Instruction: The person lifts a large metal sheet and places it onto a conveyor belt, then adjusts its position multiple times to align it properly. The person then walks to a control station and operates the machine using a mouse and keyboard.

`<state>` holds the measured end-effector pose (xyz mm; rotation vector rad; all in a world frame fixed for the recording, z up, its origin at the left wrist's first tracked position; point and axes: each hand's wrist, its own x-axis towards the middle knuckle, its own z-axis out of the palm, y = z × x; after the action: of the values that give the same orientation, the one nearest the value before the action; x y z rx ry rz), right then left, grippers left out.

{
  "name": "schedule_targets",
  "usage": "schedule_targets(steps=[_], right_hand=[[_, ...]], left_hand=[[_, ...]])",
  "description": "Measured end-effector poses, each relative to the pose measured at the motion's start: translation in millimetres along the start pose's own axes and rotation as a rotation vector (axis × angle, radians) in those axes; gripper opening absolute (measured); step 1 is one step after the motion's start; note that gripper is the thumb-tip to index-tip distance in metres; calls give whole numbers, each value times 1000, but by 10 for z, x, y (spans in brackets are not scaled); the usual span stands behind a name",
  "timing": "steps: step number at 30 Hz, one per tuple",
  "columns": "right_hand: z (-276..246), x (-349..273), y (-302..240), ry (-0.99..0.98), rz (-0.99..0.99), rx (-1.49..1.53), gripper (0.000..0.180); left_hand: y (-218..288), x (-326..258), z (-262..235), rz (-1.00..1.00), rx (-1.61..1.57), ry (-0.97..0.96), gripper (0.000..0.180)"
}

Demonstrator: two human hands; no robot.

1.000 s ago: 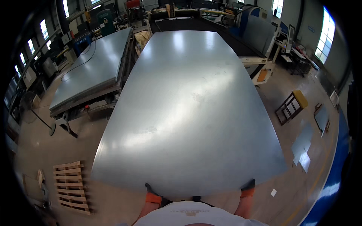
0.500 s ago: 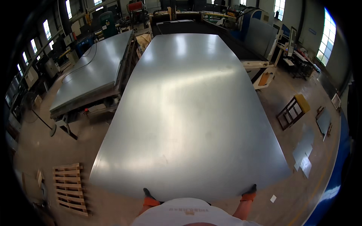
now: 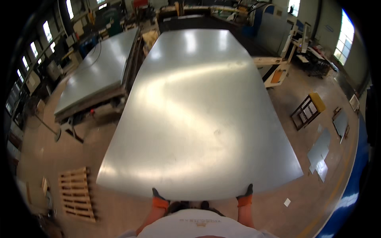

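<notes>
A large grey metal sheet stretches away from me, its near edge in front of my body. My left hand, in a dark glove with an orange cuff, grips that edge left of the middle. The thumb lies on top, while the fingers are hidden beneath. Farther right along the same edge, my right hand, gloved alike, grips the sheet with its thumb up. At its far end, the sheet reaches a dark machine bed.
A second metal sheet lies on a stand at the left. A wooden pallet and a pedestal fan stand on the left floor. To the right are a stool with a yellow seat and loose sheet offcuts.
My right hand has shifted left along the near edge, closer to my left hand. The sheet sits slightly higher in view, and floor and my shoes now show below its edge.
</notes>
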<state>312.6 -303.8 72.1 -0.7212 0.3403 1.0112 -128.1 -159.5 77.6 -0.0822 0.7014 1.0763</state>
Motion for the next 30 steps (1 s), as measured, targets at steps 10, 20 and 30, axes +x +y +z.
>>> schedule_targets(steps=[10, 20, 30], right_hand=[[-319, 463, 358, -95, -93, -263, 78], [5, 730, 621, -191, 64, -74, 73], [-2, 763, 609, -167, -4, -218, 88]], left_hand=[[-204, 302, -143, 52, -291, -86, 61], [373, 722, -427, 351, 771, -133, 63], [343, 938, -538, 76, -1, -130, 75]])
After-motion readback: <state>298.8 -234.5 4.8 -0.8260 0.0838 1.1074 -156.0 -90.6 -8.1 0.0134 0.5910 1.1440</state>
